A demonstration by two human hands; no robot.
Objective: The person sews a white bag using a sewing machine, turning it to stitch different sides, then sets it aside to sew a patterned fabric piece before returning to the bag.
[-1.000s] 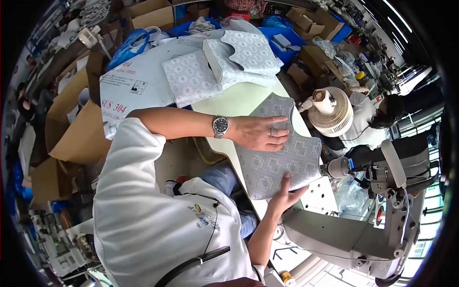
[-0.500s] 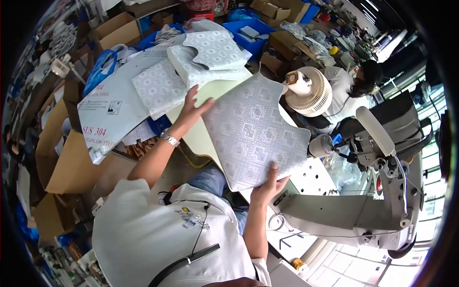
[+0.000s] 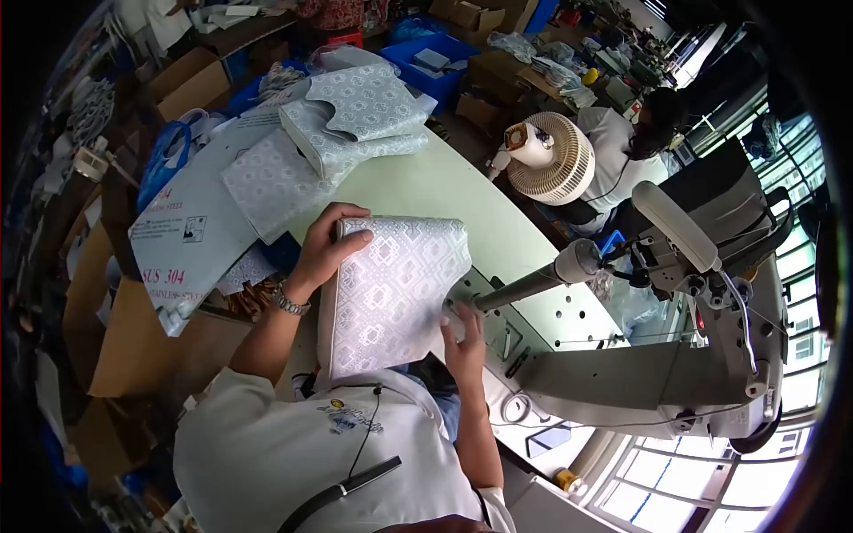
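Note:
A silver-white patterned fabric cover hangs upright in front of my chest, its left side edge turned toward me. My left hand is closed on its upper left corner, thumb on the front face and fingers behind the edge. Beside its lower right edge, my right hand has its fingers spread and holds nothing. Just right of the cover, the sewing machine points its cylinder-shaped arm toward it.
Matching patterned covers are piled on the pale green table, by a printed sheet marked SUS 304. A fan stands before a seated person. Cardboard boxes line the left. A phone lies at lower right.
The cover has turned from a broad tilted face to a narrower upright one, drawn left and nearer me. My left hand has taken its corner; my right hand has let go.

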